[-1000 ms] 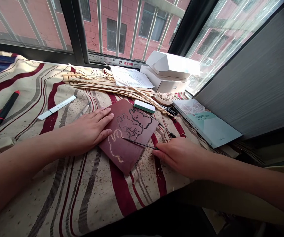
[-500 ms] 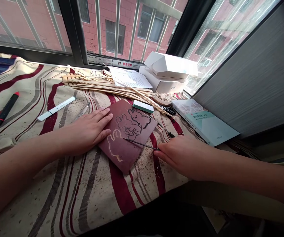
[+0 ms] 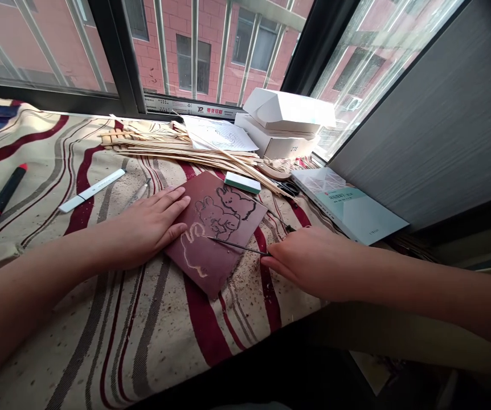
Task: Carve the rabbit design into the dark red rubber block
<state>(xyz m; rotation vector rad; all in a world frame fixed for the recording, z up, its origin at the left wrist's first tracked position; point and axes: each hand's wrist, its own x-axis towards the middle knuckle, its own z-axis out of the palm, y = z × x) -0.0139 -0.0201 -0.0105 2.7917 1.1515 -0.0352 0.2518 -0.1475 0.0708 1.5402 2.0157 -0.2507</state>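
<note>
A dark red carving board (image 3: 215,250) with an outlined animal drawing lies on the striped cloth (image 3: 100,319). My left hand (image 3: 149,225) rests flat on the board's left edge, fingers stretched out. My right hand (image 3: 303,259) is closed around the handle of a thin carving tool (image 3: 234,245), whose tip touches the board near the pale carved line at its lower left. Wood shavings lie scattered around the board.
A bundle of thin wooden strips (image 3: 177,149), a drawing sheet (image 3: 220,134) and white boxes (image 3: 286,122) sit by the window. A green-and-white block (image 3: 242,182), scissors (image 3: 290,188) and a book (image 3: 350,205) lie to the right. A red-and-black marker (image 3: 3,192), a white ruler (image 3: 91,191) and an eraser (image 3: 0,253) lie left.
The view has shifted slightly, so everything sits a little further left. Both hands keep their places on the board and tool.
</note>
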